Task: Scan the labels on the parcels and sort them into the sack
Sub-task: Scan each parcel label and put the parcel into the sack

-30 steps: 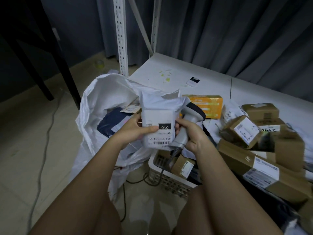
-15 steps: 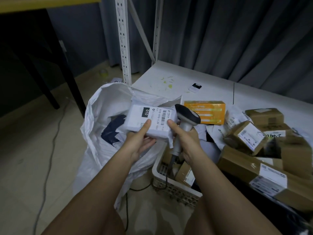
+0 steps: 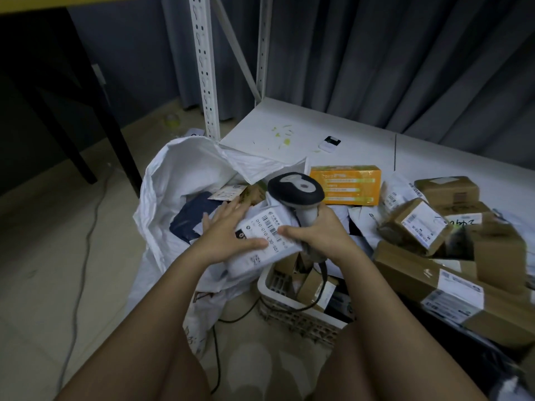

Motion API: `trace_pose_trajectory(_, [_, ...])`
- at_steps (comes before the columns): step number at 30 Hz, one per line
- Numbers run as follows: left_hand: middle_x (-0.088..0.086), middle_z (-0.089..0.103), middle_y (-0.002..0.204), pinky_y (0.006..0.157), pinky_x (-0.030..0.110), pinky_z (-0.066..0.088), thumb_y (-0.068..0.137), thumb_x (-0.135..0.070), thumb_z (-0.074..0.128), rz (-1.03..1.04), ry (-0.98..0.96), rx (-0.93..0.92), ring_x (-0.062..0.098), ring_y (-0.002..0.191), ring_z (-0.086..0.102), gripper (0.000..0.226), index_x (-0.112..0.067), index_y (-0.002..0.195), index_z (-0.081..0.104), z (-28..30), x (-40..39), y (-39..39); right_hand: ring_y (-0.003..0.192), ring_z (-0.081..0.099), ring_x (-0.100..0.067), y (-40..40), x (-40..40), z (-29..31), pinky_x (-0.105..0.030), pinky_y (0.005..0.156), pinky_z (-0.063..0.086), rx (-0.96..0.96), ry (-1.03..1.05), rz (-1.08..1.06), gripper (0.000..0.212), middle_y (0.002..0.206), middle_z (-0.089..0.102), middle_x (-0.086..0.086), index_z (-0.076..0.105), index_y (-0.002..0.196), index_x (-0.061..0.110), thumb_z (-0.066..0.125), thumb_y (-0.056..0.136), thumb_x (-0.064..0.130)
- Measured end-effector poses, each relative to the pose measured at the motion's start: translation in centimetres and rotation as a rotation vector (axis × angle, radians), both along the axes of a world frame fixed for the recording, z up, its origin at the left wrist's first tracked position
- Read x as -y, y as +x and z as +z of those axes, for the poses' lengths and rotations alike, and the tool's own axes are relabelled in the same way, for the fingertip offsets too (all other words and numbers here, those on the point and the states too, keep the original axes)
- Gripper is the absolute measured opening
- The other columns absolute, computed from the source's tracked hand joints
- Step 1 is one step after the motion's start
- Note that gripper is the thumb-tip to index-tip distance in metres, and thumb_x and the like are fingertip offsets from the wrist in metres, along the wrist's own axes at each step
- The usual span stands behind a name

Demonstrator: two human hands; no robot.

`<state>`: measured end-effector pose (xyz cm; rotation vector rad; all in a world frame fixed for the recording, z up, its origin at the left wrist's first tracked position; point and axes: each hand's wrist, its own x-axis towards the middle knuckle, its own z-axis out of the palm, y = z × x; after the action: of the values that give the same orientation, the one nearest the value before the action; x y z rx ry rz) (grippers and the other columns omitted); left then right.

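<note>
White plastic wraps the soft parcel (image 3: 262, 241) that sits between the two hands, just over the open mouth of the white sack (image 3: 173, 180). Its label faces up, with barcodes and printed numbers on it.

The left hand (image 3: 228, 233) lies flat on the left part of the parcel. The fingers are straight and spread and point away from the person toward the sack, and the thumb stretches to the right across the label. The left forearm comes up from the lower left of the view.

The right hand (image 3: 318, 235) is curled around the handle of the scanner (image 3: 298, 195), so it grasps the scanner. Its thumb reaches left and touches the right edge of the parcel. The grey and black head of the scanner stands above the parcel. I cannot tell exactly where it points. A dark cable hangs from the handle down to the floor.

Inside the sack a dark blue parcel (image 3: 191, 215) and some small packets are visible. Under the right hand stands a white basket (image 3: 269, 287) with small boxes in it. To the right, on the low white shelf (image 3: 289, 125), lie an orange box (image 3: 347, 183) and a pile of brown cardboard boxes (image 3: 419, 227) with white labels.
</note>
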<state>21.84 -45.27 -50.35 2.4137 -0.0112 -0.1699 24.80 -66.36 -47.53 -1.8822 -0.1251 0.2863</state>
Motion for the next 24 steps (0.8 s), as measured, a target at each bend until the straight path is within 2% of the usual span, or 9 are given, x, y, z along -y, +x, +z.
trace_pose_trajectory(2, [-0.019,0.034,0.144,0.119,0.045,0.001,0.075,-0.046,0.075,-0.057,-0.084,-0.111,0.006,0.134,0.031,0.084,-0.036,0.146,0.031,0.3,-0.2,-0.4,0.101,0.066,-0.017,-0.2,0.3,0.1,-0.035,0.083,0.057,0.043,-0.064,0.094,0.056,0.112,0.068,-0.001,0.058,0.117,0.014,0.088,0.069,0.013])
trace_pose_trajectory(4, [-0.012,0.056,0.130,0.110,0.041,0.038,0.077,-0.035,0.078,-0.107,-0.244,-0.281,0.007,0.118,0.052,0.067,-0.033,0.135,0.046,0.2,-0.4,-0.6,0.103,0.062,-0.010,-0.4,0.4,0.2,-0.027,0.084,0.052,0.044,-0.120,0.145,0.059,0.114,0.065,0.004,0.056,0.118,0.019,0.088,0.069,0.014])
trace_pose_trajectory(5, [-0.010,0.060,0.122,0.101,0.036,0.046,0.077,-0.032,0.078,-0.129,-0.226,-0.321,0.008,0.113,0.056,0.061,-0.031,0.131,0.050,0.3,-0.4,-0.9,0.103,0.061,-0.009,-0.6,0.4,0.3,-0.024,0.084,0.050,0.032,-0.132,0.167,0.059,0.114,0.065,0.004,0.055,0.118,0.021,0.088,0.069,0.013])
trace_pose_trajectory(8, [-0.011,0.063,0.112,0.088,0.025,0.049,0.075,-0.032,0.080,-0.147,-0.183,-0.357,0.007,0.105,0.058,0.051,-0.030,0.121,0.057,0.6,-0.7,-1.3,0.100,0.063,-0.009,-0.8,0.2,0.1,-0.024,0.082,0.051,-0.023,-0.124,0.188,0.057,0.111,0.067,0.005,0.057,0.114,0.021,0.089,0.068,0.014])
trace_pose_trajectory(10, [-0.012,0.067,0.109,0.088,0.029,0.051,0.073,-0.034,0.081,-0.118,-0.247,-0.382,0.008,0.100,0.063,0.046,-0.031,0.115,0.062,0.3,-1.4,-1.3,0.090,0.067,-0.010,-0.7,0.0,-0.1,-0.024,0.074,0.055,-0.032,-0.072,0.097,0.050,0.100,0.070,0.004,0.061,0.109,0.017,0.089,0.067,0.019])
trace_pose_trajectory(13, [-0.007,0.070,0.107,0.089,0.040,0.054,0.059,-0.046,0.085,0.140,-0.388,-0.293,0.015,0.098,0.066,0.060,-0.026,0.112,0.064,-1.0,-2.8,-0.6,0.076,0.065,-0.008,0.0,0.1,0.1,-0.012,0.054,0.049,0.015,0.032,-0.181,0.041,0.091,0.069,0.000,0.063,0.110,0.010,0.083,0.076,0.024])
trace_pose_trajectory(15, [0.000,0.069,0.111,0.088,0.043,0.055,0.064,-0.040,0.085,0.359,-0.512,-0.208,0.018,0.099,0.066,0.061,-0.017,0.116,0.062,-2.0,-3.4,0.1,0.079,0.069,-0.012,0.3,0.5,0.3,-0.019,0.058,0.054,-0.028,0.152,-0.289,0.040,0.094,0.072,-0.005,0.063,0.112,0.008,0.079,0.081,0.026])
trace_pose_trajectory(17, [0.004,0.067,0.116,0.089,0.043,0.054,0.075,-0.027,0.081,0.494,-0.628,-0.177,0.021,0.099,0.065,0.053,-0.012,0.120,0.058,-2.8,-3.6,0.8,0.066,0.066,-0.015,0.0,0.4,0.5,-0.031,0.062,0.054,-0.099,0.211,-0.289,0.031,0.081,0.071,-0.006,0.065,0.104,0.005,0.076,0.084,0.027])
trace_pose_trajectory(24, [0.010,0.066,0.117,0.075,0.034,0.052,0.085,-0.014,0.070,0.645,-0.755,-0.104,0.023,0.095,0.065,0.040,-0.006,0.122,0.057,-4.0,-4.0,2.1,0.050,0.050,-0.015,-1.1,-0.8,0.2,-0.029,0.052,0.042,-0.136,0.071,-0.059,0.024,0.059,0.056,-0.002,0.059,0.076,0.014,0.078,0.082,0.027])
